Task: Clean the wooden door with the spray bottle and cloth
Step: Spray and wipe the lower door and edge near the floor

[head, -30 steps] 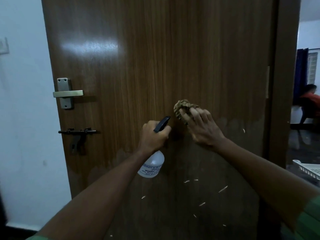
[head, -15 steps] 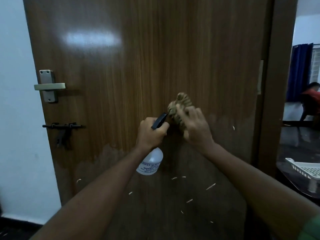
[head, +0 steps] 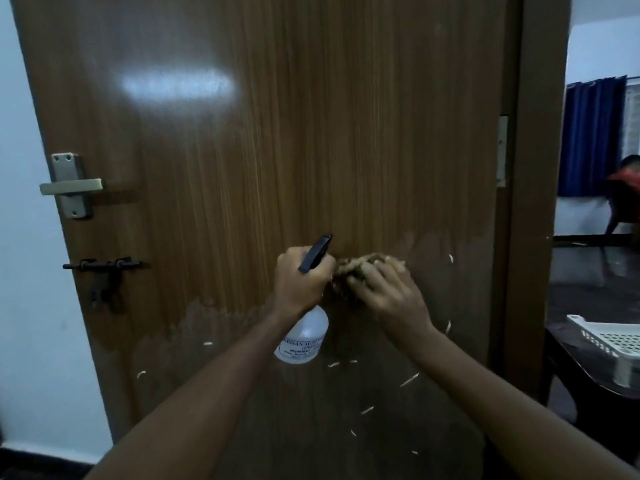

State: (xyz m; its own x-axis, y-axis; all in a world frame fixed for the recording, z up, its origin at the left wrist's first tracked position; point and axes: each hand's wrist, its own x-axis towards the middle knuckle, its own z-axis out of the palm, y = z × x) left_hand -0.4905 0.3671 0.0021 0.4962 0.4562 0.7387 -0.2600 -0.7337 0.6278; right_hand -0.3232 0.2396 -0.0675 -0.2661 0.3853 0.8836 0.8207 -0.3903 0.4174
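I've got my left hand [head: 302, 283] wrapped round the spray bottle [head: 304, 336], kept ready just left of the cloth [head: 360, 266]; right hand [head: 386, 292] fingers press it bunched against the wooden door [head: 311, 133].

A home interior, most likely: a wood-grain door [head: 311, 133] with a lever handle [head: 71, 186] and sliding bolt [head: 102, 265] sits in a plain white wall [head: 27, 306]; beyond the frame, blue curtains [head: 592, 136], a dark table [head: 595, 362] and white plastic basket [head: 613, 337].
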